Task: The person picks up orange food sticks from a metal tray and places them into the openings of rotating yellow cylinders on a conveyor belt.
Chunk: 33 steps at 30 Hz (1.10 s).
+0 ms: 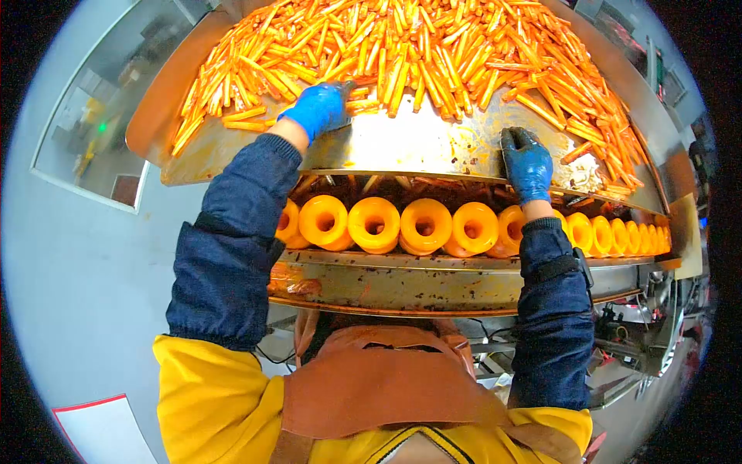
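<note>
My left hand (318,110), in a blue glove with dark-stained fingers, is at the near edge of a heap of orange, oily food sticks (433,54). Its fingers are closed at a few sticks (363,94) that stick out to their right. My right hand (529,164), in a blue glove stained dark, rests at the front edge of the metal tray (417,143). Its fingers are curled together, and whatever may be inside them is hidden. Right of this hand lies a pale, crumpled clump (581,172) beside more sticks.
Below the tray edge runs a row of orange funnel-like cups (375,224), under both forearms. A stained metal ledge (402,282) lies nearer me, with an orange packet-like thing (292,280) at its left. A wall with a window (97,116) is on the left; machinery (634,332) stands right.
</note>
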Available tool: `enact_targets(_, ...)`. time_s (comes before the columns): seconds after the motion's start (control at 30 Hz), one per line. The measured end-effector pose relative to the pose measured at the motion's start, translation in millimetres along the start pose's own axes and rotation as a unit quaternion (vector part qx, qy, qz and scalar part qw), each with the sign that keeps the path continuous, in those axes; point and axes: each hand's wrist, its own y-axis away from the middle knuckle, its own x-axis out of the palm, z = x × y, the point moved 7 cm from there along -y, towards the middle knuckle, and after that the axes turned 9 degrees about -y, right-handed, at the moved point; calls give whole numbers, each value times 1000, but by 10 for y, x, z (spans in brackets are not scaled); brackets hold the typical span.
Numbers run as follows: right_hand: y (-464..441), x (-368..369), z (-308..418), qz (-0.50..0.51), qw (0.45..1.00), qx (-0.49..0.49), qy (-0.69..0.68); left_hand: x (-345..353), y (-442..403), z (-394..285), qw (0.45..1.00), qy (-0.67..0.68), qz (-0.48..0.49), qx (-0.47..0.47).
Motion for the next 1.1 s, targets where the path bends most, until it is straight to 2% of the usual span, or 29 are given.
enact_targets(0.03,0,-2,-5,-1,1000,2,1,-10,-105,-58,1000,1,0,2)
enact_targets(0.1,4,0,0,-4,1000,-7,-3,164,-225,-83,989,-11,142,-30)
enact_targets(0.17,7,-6,18,2,1000,2,0,239,-196,-90,990,-5,138,-37)
enact_targets(0.23,-9,-7,-2,5,1000,11,2,156,-92,13,996,75,-40,-8)
enact_targets(0.27,-11,-7,-2,3,1000,-4,0,104,-3,187,979,176,-100,-24)
enact_targets(0.3,2,2,8,2,1000,-18,-2,-66,83,324,933,315,-158,-78)
enact_targets(0.33,17,-3,12,5,1000,-16,-3,69,307,545,830,489,-88,-255)
enact_targets(0.37,18,-31,32,6,1000,-6,-2,-64,405,679,752,608,-192,-166)
enact_targets(0.4,14,-34,54,8,1000,3,-1,-328,629,703,705,634,-270,-166)
enact_targets(0.43,9,-2,43,10,1000,1,-4,-504,932,704,665,651,-279,-235)
enact_targets(0.47,1,16,-1,0,1000,-8,-9,-396,1102,913,575,716,-333,-213)
enact_targets(0.5,-4,14,-9,-11,1000,-16,-15,-474,1348,871,529,762,-324,-185)
enact_targets(0.53,-9,23,-22,-7,1000,-11,-13,-597,1577,822,558,741,-341,-155)
enact_targets(0.57,-5,13,-9,-5,1000,-12,-15,-456,1831,900,523,753,-339,-212)
enact_targets(0.6,1,9,0,4,1000,-11,-8,-558,2078,758,711,608,-301,-184)
enact_targets(0.63,1,3,18,13,1000,-11,0,-249,2255,950,670,661,-270,-203)
enact_targets(0.7,-2,19,32,30,999,-2,17,-84,2539,744,512,752,-302,-286)
enact_targets(0.77,-8,18,16,15,999,-18,24,288,2712,700,494,753,-267,-343)
enact_targets(0.8,-13,22,17,17,999,-14,29,284,2742,550,524,743,-217,-354)
enact_targets(0.83,-12,14,40,18,999,-17,30,374,2779,539,564,713,-219,-354)
enact_targets(0.9,-3,-15,61,33,999,1,23,371,2811,492,551,727,-195,-361)
enact_targets(1.03,-2,-28,85,26,999,-2,24,278,2895,694,538,736,-227,-343)
enact_targets(1.1,3,-32,92,33,999,7,21,46,2960,804,526,715,-309,-341)
